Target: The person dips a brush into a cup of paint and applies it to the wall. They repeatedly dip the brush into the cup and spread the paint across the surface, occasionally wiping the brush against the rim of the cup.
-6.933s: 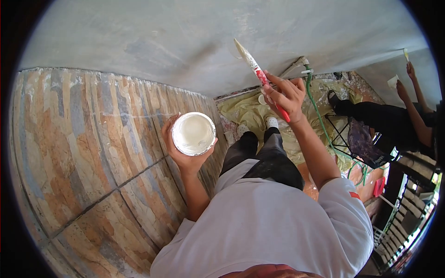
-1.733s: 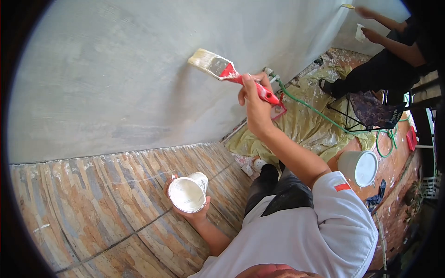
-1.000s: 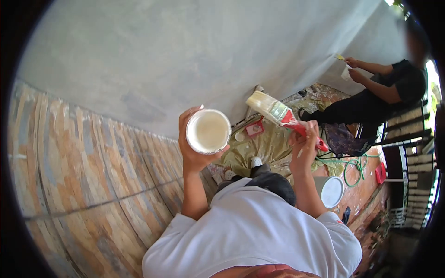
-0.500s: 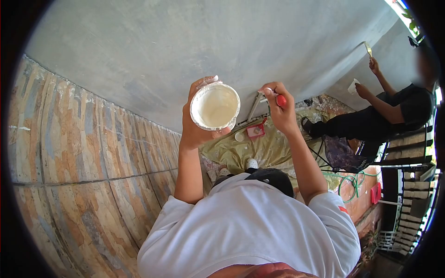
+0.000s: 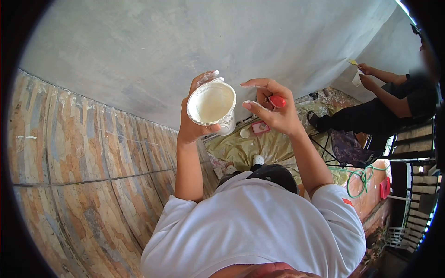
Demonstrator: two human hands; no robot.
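My left hand [image 5: 189, 116] grips a white plastic tub [image 5: 225, 126], fingers round its side and the thumb near the rim. The tub leans with its mouth towards me; white paint [image 5: 211, 103] coats its inside, and smears mark its rim and my fingertips. Just right of the tub is my right hand [image 5: 278, 109], its thumb and forefinger spread apart and whitened at the tips. The other fingers curl round a tool with a red handle [image 5: 277, 102]; only the handle's end shows, and its working end is hidden by the hand. Ahead stands a grey wall [image 5: 153, 55].
A paint-spotted drop cloth [image 5: 238, 150] covers the floor, with a red tray [image 5: 260, 127] and a small white cup [image 5: 244, 133] on it. To the right, another person [image 5: 389, 104] holds a brush [image 5: 353, 62] and white container [image 5: 357, 78] by the wall. A green hose [image 5: 357, 183] lies behind.
The tub has tipped further and its side now shows. My right thumb and forefinger have spread apart, having been pinched together. The other person's brush has come down, nearer their container.
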